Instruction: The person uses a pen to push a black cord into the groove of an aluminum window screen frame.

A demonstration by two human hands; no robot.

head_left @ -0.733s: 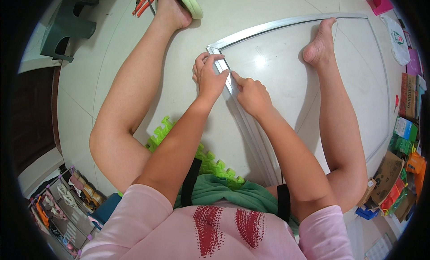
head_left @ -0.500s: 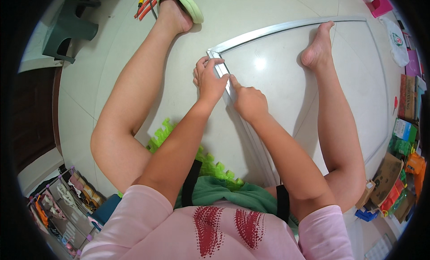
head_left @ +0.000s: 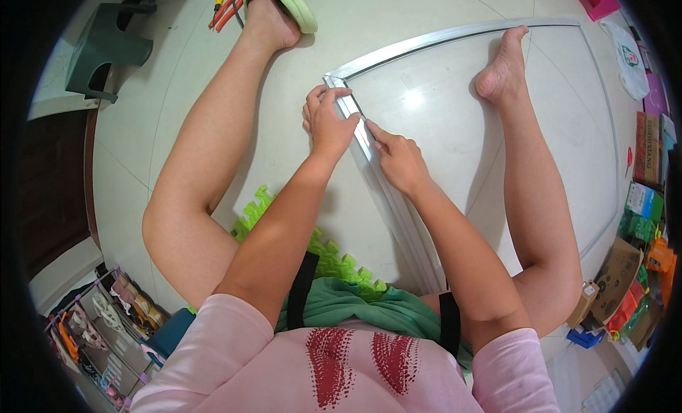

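In the head view, a pale metal frame [head_left: 391, 52] lies flat on the tiled floor [head_left: 277, 121], reaching from the person's lap out past the right foot. Both hands are at its nearer bar [head_left: 365, 139], just below a corner. The left hand [head_left: 331, 125] is laid over the bar, fingers across it and toward the outer side, thumb at the inner side, so it seems to be holding the frame steady. The right hand [head_left: 399, 161] is mostly curled, its index finger stretched out to touch the inner edge; whether it pinches something thin cannot be told.

The bars meet at the corner, so the frame itself looks assembled. A dark line follows the inner edge of the far bar and the short stretch between corner and fingers; below the right hand it is not clear. My judgement is that edge work is at an early stage on this bar, with most of its length left.

The right foot [head_left: 503, 65] sits against the far bar, and the bar's near end disappears by the lap; both could get in the way. A green foam mat [head_left: 341, 264] lies beside the nearer bar, a slipper [head_left: 302, 15] is on the left foot, red-handled tools [head_left: 229, 18] lie beyond it, and a dark green stool [head_left: 106, 47] stands at upper left. Boxes [head_left: 616, 271] crowd the right side.
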